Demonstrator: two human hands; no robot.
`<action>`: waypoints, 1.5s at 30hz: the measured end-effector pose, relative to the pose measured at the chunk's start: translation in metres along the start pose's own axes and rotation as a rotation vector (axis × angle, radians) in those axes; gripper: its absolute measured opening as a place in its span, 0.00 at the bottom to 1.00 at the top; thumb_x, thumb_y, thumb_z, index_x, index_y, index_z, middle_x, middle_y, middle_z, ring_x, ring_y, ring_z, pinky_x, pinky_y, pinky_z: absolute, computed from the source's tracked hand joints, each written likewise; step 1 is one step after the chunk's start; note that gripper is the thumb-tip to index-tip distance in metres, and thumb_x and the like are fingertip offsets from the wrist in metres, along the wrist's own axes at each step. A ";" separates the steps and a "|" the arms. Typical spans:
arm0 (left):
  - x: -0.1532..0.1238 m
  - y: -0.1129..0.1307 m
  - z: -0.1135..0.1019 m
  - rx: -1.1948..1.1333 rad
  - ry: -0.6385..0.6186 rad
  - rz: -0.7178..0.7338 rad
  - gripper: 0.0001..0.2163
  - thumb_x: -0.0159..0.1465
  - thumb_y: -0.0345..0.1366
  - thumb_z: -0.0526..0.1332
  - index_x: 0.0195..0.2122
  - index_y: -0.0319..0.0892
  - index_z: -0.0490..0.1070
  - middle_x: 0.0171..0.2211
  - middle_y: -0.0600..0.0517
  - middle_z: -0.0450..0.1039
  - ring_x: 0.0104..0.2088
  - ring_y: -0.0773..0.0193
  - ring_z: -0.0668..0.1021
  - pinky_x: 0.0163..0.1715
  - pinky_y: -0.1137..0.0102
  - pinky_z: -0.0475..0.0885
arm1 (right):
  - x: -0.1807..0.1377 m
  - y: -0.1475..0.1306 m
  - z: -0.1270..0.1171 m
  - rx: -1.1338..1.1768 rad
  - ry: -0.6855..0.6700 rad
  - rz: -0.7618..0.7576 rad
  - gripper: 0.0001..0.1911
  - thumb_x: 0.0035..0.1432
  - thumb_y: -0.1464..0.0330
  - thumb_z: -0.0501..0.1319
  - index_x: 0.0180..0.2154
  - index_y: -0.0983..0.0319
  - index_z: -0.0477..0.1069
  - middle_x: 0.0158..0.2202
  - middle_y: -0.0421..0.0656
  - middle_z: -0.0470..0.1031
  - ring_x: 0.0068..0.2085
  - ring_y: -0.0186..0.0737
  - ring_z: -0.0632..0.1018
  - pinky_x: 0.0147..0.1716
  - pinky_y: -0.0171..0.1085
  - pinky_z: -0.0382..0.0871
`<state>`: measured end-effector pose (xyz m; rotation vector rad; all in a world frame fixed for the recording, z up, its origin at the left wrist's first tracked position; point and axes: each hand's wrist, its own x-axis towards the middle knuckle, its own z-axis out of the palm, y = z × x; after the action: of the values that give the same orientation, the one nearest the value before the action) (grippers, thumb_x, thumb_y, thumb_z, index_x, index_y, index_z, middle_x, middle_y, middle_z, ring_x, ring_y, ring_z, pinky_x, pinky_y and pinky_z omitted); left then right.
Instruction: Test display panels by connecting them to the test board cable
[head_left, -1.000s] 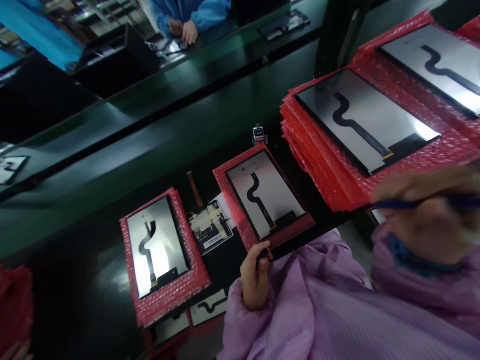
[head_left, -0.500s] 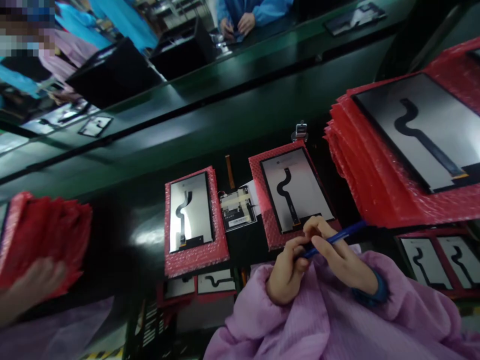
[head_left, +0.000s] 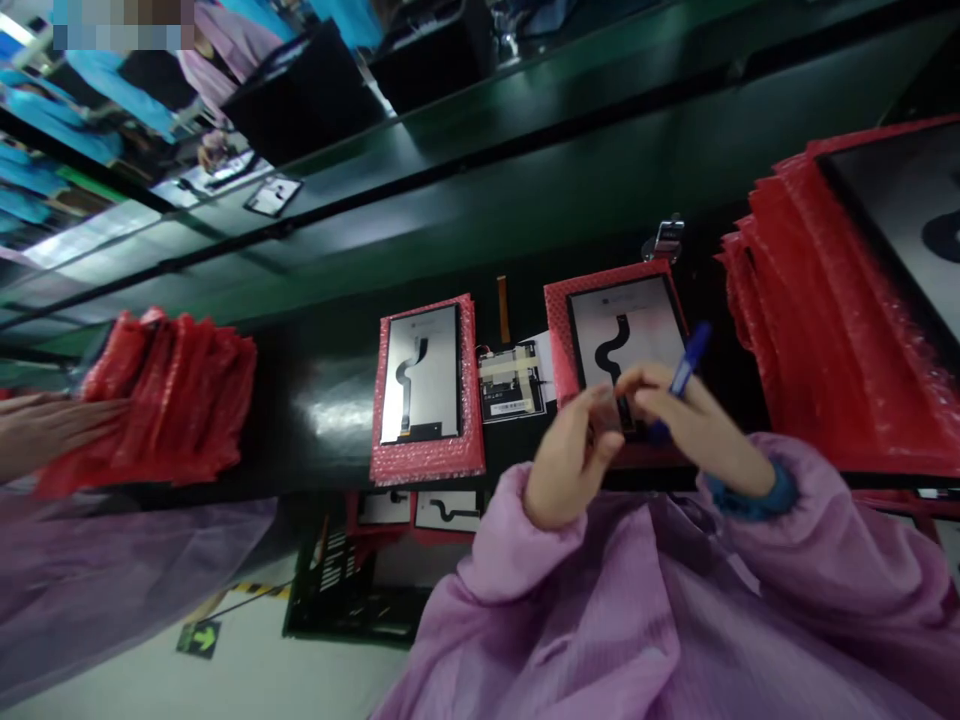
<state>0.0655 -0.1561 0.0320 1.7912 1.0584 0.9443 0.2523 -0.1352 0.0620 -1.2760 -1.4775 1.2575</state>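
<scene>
My right hand (head_left: 690, 420) is closed around a blue pen (head_left: 691, 355), which slants upward between the fingers. Close beside it, my left hand (head_left: 564, 468) has thumb and fingers drawn together; a small, clear-looking bit shows at the fingertips, too blurred to name. Both hands hover over the lower part of a display panel (head_left: 649, 305) with a black curved ribbon cable (head_left: 610, 352). Under that panel lies a red bubble-wrap bag (head_left: 559, 320). To the left, a second display panel (head_left: 442, 365) rests on its own red bubble-wrap bag (head_left: 472, 455).
Between the panels lie a circuit board (head_left: 511, 382) and an orange flex strip (head_left: 503, 308). A metal piece (head_left: 667, 238) stands behind. Red bags are stacked at right (head_left: 795, 340) and left (head_left: 187, 400), where another person's hand (head_left: 52, 435) reaches in. A dark crate (head_left: 341, 590) sits below the bench.
The camera view has swung, so the bench things appear farther right and higher. The pen has tipped up, away from my left hand, into my right hand alone. The other person's hand remains at the left stack.
</scene>
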 end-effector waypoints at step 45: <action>0.131 -0.088 -0.073 0.046 0.337 0.074 0.14 0.73 0.49 0.58 0.44 0.43 0.73 0.33 0.51 0.81 0.32 0.68 0.82 0.38 0.71 0.77 | 0.064 0.053 -0.019 -0.975 -0.076 -0.213 0.40 0.62 0.58 0.66 0.67 0.75 0.58 0.68 0.62 0.60 0.71 0.61 0.60 0.73 0.58 0.52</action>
<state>0.0227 0.0098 0.0040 1.7558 1.2345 1.3091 0.2697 -0.0691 0.0116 -1.5878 -2.3363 0.4054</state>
